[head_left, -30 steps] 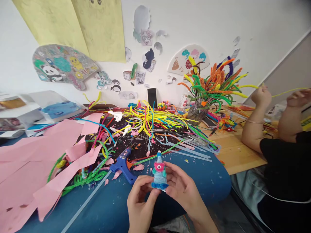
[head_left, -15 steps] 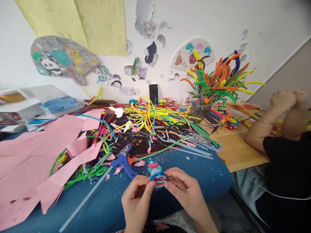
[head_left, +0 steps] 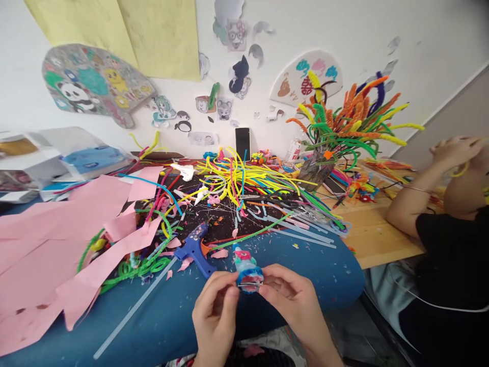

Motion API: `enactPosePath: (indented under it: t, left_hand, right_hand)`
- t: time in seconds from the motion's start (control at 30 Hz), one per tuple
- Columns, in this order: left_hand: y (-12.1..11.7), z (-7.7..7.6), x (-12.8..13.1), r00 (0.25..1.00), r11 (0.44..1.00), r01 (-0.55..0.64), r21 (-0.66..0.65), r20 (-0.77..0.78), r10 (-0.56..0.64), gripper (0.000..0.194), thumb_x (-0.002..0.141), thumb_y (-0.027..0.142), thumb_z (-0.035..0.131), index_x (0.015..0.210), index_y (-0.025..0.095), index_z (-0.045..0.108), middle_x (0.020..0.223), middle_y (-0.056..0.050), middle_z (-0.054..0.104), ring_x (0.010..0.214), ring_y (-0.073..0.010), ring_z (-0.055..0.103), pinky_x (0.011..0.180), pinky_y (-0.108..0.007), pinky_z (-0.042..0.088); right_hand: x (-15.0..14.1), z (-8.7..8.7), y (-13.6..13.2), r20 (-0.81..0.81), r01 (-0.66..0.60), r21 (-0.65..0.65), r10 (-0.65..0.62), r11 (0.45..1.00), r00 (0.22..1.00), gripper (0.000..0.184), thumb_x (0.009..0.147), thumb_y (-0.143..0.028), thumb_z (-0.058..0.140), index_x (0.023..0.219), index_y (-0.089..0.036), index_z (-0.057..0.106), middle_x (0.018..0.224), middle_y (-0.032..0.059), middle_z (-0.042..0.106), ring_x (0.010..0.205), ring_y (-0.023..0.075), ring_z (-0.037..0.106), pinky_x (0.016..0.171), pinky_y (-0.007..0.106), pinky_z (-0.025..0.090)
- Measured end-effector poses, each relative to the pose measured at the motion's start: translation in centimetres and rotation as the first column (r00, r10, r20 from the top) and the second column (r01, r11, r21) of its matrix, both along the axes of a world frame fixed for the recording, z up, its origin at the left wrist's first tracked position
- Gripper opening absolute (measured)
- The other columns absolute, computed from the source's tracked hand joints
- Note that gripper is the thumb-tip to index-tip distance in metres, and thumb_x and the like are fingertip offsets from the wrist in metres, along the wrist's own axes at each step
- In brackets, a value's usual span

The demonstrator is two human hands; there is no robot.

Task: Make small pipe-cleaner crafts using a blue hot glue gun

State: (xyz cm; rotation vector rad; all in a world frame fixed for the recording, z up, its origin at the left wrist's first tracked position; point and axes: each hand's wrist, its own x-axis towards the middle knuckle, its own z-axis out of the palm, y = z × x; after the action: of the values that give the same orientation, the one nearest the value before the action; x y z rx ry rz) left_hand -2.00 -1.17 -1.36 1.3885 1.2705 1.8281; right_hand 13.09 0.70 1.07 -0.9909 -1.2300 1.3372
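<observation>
Between my two hands is a small fuzzy figure [head_left: 246, 265], blue with a pink-red patch on top and a pinkish underside turned toward me. My left hand [head_left: 217, 311] pinches its left edge with thumb and forefinger. On the opposite edge, the thumb and fingers of my right hand [head_left: 292, 300] are closed. A thin shiny strip crosses the underside between my thumbs; what it is I cannot make out. Just beyond my left hand, a blue hot glue gun [head_left: 195, 250] lies on the blue cloth [head_left: 305, 270], a long glue stick [head_left: 133, 308] running from its rear end.
Pink paper sheets [head_left: 87, 244] cover the left side over green pipe cleaners. Yellow pipe cleaners [head_left: 244, 178] heap at the back, with loose glue sticks [head_left: 305, 232] to their right. A vase [head_left: 315, 171] holds pipe-cleaner stems. At right sits another person [head_left: 451, 229], hands raised.
The figure has tipped slightly in my fingers, with its underside opening narrower to view. Both hands keep their grip. The other person's hands have shifted a little, showing a yellow strand.
</observation>
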Motion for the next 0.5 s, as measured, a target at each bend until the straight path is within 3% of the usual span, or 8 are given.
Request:
enactPosePath:
  t: [0.13,0.5]
  left_hand:
    - [-0.15,0.25,0.46,0.995,0.997,0.075,0.035,0.069,-0.077,0.027,0.077,0.011,0.073,0.100,0.024,0.073,0.087,-0.002,0.069,0.074,-0.0136,0.067,0.062,-0.018,0.056]
    - [-0.22,0.10,0.97,0.995,0.994,0.065,0.083,0.071,-0.071,0.032,0.075,0.009,0.073,0.103,0.023,0.072,0.090,-0.006,0.068,0.082,-0.0178,0.066,0.065,-0.023,0.058]
  right_hand:
    - [0.01,0.02,-0.13,-0.001,0.022,0.031,-0.022,0.999,1.000,0.013,0.077,-0.024,0.077,0.090,-0.023,0.075,0.085,0.0018,0.072,0.077,0.0159,0.071,0.074,0.024,0.058]
    - [0.25,0.11,-0.21,0.008,0.020,0.060,-0.020,0.998,1.000,0.013,0.078,-0.022,0.077,0.091,-0.024,0.076,0.086,0.0018,0.073,0.079,0.0158,0.070,0.074,0.023,0.058]
